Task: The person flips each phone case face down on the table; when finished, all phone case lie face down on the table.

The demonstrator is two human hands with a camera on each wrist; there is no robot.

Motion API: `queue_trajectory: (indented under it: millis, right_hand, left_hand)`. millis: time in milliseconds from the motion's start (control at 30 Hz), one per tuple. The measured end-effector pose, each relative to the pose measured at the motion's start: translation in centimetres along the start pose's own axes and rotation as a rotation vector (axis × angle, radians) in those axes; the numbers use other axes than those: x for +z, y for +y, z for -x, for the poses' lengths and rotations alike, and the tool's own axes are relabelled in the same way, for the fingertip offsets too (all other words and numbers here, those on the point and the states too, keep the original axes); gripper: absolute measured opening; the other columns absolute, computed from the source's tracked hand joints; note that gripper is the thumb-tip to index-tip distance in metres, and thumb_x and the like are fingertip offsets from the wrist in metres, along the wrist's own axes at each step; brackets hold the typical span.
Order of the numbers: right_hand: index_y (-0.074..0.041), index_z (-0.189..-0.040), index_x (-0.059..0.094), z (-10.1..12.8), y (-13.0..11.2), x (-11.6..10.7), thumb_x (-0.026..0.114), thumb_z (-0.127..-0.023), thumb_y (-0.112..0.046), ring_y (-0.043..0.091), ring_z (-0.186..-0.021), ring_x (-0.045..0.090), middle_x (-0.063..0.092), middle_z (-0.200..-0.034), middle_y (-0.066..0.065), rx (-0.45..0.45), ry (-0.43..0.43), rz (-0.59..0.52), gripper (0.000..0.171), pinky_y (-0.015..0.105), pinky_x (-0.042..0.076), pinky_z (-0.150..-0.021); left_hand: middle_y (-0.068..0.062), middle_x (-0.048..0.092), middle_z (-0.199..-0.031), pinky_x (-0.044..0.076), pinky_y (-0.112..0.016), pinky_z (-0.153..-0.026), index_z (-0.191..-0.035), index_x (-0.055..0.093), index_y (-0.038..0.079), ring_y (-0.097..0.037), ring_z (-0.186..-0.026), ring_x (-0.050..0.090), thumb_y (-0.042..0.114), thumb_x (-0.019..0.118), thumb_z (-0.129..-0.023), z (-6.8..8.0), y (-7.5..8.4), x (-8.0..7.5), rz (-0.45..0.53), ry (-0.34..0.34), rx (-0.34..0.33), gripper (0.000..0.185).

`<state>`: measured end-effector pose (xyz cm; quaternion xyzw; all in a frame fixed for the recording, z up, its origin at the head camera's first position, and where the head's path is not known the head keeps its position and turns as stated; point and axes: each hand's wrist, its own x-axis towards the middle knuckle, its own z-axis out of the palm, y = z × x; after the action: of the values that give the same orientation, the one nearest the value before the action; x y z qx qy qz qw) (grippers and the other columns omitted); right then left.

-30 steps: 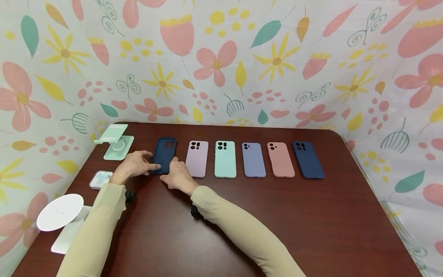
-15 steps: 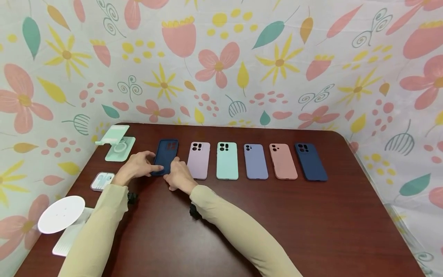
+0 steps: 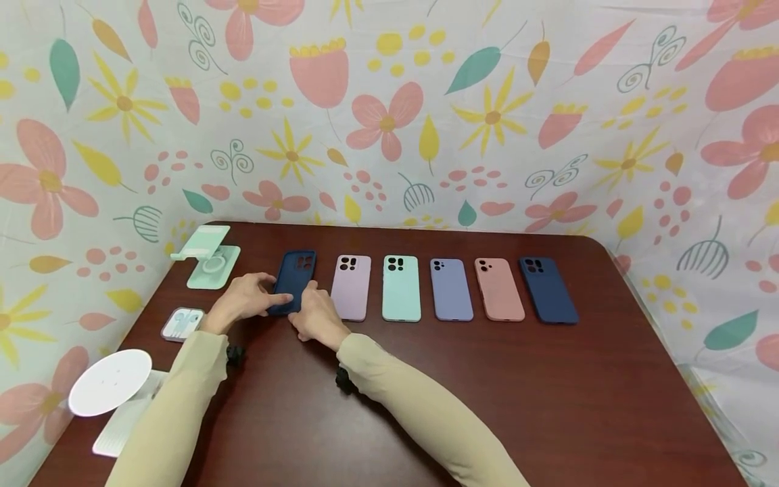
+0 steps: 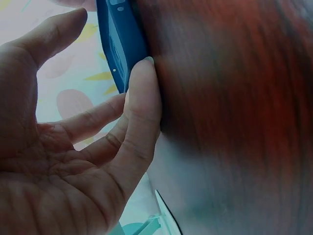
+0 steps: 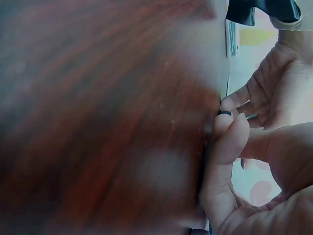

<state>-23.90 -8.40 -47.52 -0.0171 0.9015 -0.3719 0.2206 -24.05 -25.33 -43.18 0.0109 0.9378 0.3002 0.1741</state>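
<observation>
Wooden table: it carried six phone cases in one row.
Row progress: five cases already lay flat; I judge only the leftmost one remained to settle.
Navy case: at the left end of the row, just beside the lilac case.
Left hand: your fingers pinched its left edge.
Right hand: your fingers curled on its near corner.

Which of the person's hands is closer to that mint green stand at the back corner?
Left. The left hand lies just in front of the mint green stand, at the dark blue case; the right hand is on that case's far side.
</observation>
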Motion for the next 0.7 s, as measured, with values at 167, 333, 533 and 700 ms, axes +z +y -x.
queue_trajectory:
  millis: [167, 333, 533, 700]
  right_hand:
    - [0.000, -0.174, 0.013, -0.2, 0.8, 0.4, 0.080, -0.101, -0.025, 0.014, -0.042, 0.068, 0.071, -0.058, 0.006, -0.034, 0.022, -0.009, 0.102, 0.025, 0.055, -0.046]
    - [0.001, -0.172, 0.018, 0.1, 1.1, 0.3, 0.081, -0.100, -0.024, 0.015, -0.042, 0.067, 0.069, -0.056, 0.005, -0.053, 0.060, -0.022, 0.099, 0.026, 0.054, -0.046]
    - [0.001, -0.173, 0.016, -0.4, 1.6, 0.1, 0.082, -0.100, -0.025, 0.014, -0.044, 0.068, 0.070, -0.056, 0.004, -0.073, 0.048, -0.009, 0.102, 0.025, 0.055, -0.047]
    - [0.001, -0.172, 0.019, -0.9, 1.9, 0.2, 0.082, -0.099, -0.026, 0.013, -0.046, 0.070, 0.071, -0.059, 0.002, -0.096, 0.054, 0.003, 0.100, 0.026, 0.056, -0.049]
  left_hand:
    - [-0.023, 0.078, -0.115, 0.062, -0.037, -0.081, -0.153, 0.054, -0.005, -0.016, -0.073, 0.077, 0.056, 0.077, -0.098, 0.1, 0.0, 0.4, 0.012, 0.018, -0.003, 0.086]
    - [-0.023, 0.079, -0.115, 0.061, -0.034, -0.080, -0.152, 0.056, -0.006, -0.015, -0.072, 0.076, 0.059, 0.076, -0.097, 0.1, 0.1, 0.6, 0.012, 0.028, 0.012, 0.088]
    - [-0.020, 0.079, -0.111, 0.056, -0.029, -0.074, -0.150, 0.059, -0.007, -0.015, -0.074, 0.073, 0.064, 0.075, -0.096, -0.1, 0.4, 0.8, 0.003, 0.035, 0.013, 0.090]
    - [-0.024, 0.077, -0.120, 0.061, -0.036, -0.082, -0.150, 0.059, -0.008, -0.024, -0.090, 0.075, 0.067, 0.073, -0.096, -0.2, 0.6, 1.0, -0.006, 0.048, -0.004, 0.093]
